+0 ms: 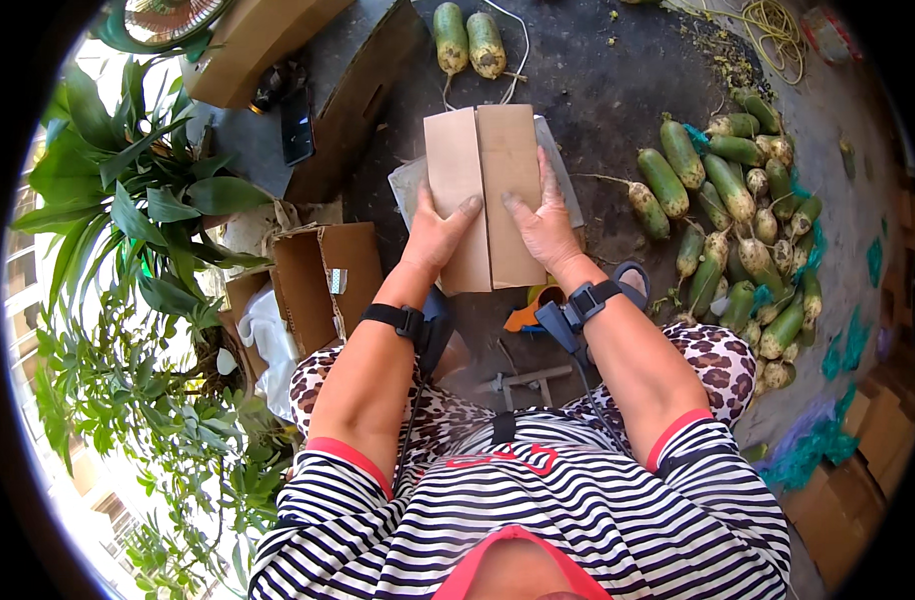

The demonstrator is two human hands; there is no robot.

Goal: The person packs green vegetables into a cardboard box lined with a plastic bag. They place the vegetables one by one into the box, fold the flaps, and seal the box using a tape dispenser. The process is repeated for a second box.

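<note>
A small brown cardboard box [456, 150] is before me, its two top flaps folded in so that they meet at a central seam. My left hand [440, 226] grips its left side, thumb on the left flap. On the opposite side, my right hand [546, 218] is closed on the box, its thumb on the right flap and fingers along the side. Beneath the box, a pale flat surface [406, 182] shows at both sides. Two green radishes [486, 44] lie on the dark ground beyond the box. What the box holds is hidden.
A pile of green radishes [735, 190] with teal netting lies to the right. Open cardboard boxes [348, 255] and leafy plants [118, 190] stand left, with a phone [298, 128] near the far carton. An orange object [524, 319] sits near my feet; yellow rope [773, 28] lies far right.
</note>
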